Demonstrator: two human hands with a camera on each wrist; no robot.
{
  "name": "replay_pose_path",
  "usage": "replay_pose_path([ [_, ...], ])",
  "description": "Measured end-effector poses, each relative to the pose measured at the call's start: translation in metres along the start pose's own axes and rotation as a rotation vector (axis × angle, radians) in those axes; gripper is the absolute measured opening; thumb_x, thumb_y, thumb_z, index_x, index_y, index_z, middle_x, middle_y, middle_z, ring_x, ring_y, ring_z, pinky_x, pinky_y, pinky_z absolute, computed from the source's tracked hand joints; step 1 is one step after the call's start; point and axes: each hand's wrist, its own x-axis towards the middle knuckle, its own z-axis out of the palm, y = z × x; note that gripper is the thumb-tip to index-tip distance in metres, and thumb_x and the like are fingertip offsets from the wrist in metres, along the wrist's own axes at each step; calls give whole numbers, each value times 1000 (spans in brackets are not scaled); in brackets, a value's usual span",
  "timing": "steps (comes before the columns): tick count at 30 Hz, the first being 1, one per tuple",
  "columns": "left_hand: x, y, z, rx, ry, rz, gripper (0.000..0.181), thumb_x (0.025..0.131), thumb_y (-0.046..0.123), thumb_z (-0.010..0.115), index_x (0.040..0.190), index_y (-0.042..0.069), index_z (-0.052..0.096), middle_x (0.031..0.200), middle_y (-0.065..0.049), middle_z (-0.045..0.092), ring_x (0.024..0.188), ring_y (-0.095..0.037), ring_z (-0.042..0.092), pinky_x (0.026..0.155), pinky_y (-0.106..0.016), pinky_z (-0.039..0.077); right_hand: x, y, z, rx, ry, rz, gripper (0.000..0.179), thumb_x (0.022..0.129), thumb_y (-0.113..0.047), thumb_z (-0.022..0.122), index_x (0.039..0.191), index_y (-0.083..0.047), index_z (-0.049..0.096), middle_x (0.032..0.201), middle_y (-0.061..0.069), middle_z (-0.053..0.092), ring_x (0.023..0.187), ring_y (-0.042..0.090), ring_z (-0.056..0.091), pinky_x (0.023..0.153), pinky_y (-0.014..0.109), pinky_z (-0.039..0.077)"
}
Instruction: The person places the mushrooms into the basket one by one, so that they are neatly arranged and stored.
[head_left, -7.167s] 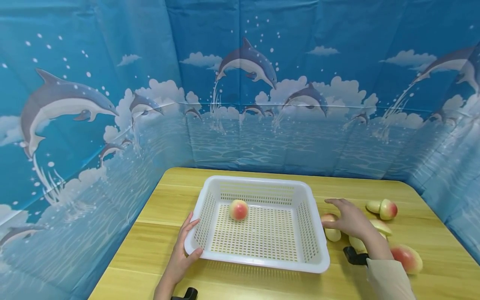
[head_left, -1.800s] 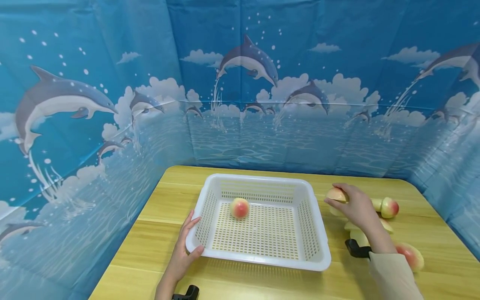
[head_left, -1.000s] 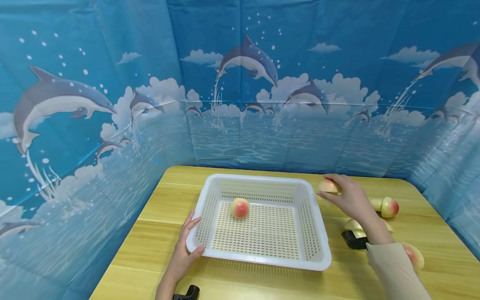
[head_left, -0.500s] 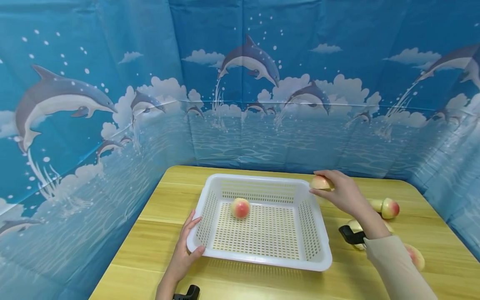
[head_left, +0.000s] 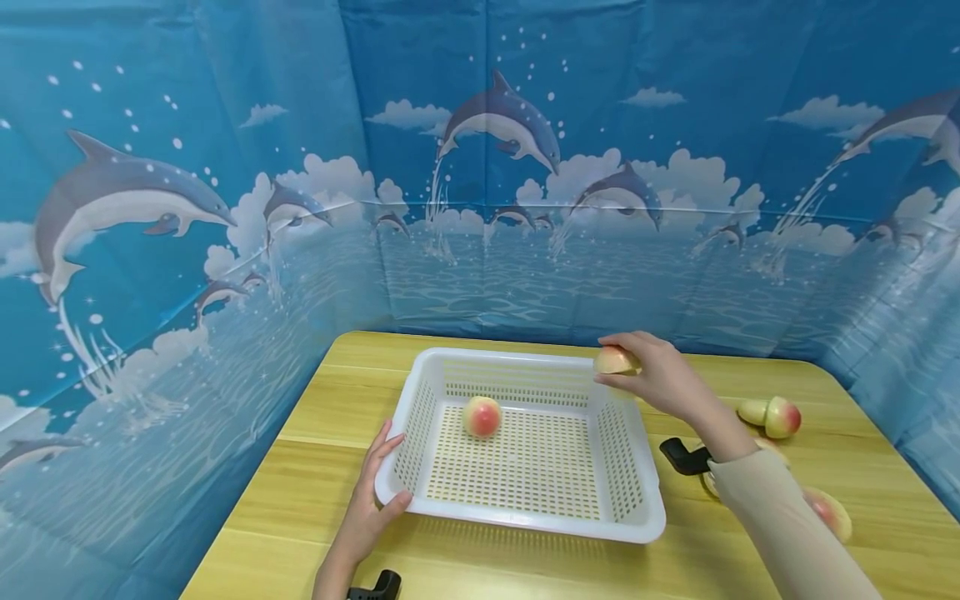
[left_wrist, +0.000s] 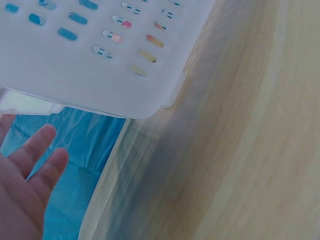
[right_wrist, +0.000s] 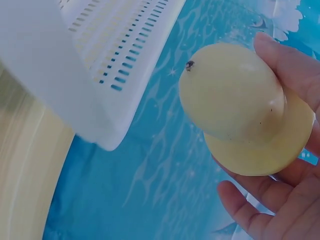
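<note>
The mushroom-shaped piece (right_wrist: 245, 110) has a domed, pinkish-cream cap and a pale-yellow, dark-tipped stem. The right hand (head_left: 663, 377) clamps it near the basket's (head_left: 517, 518) far right corner; the left hand's (head_left: 364, 515) fingers stand apart.

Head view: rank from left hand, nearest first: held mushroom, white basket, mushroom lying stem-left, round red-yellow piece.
1. White basket: touching the left hand.
2. Round red-yellow piece: inside, left half.
3. Held mushroom: at basket's far right corner.
4. Mushroom lying stem-left: right side of table.
</note>
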Motion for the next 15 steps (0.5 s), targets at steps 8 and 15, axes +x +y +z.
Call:
replay_pose_path([
  [8,0,-2,0,8,0,-7,68,81,10,62,144,17,36,158,-3,5,139,-37,10,98,-59,27,12,-7,7,17,-43,-32,53,82,-29,74,128,-7,57,116,14,58,94,28,57,71,43,50],
  [15,0,-3,0,14,-9,-6,68,82,10,61,145,17,35,158,-3,4,139,-38,11,98,-61,27,19,-10,13,26,-71,-41,54,82,-30,75,128,-9,58,117,13,59,95,28,56,71,41,50],
])
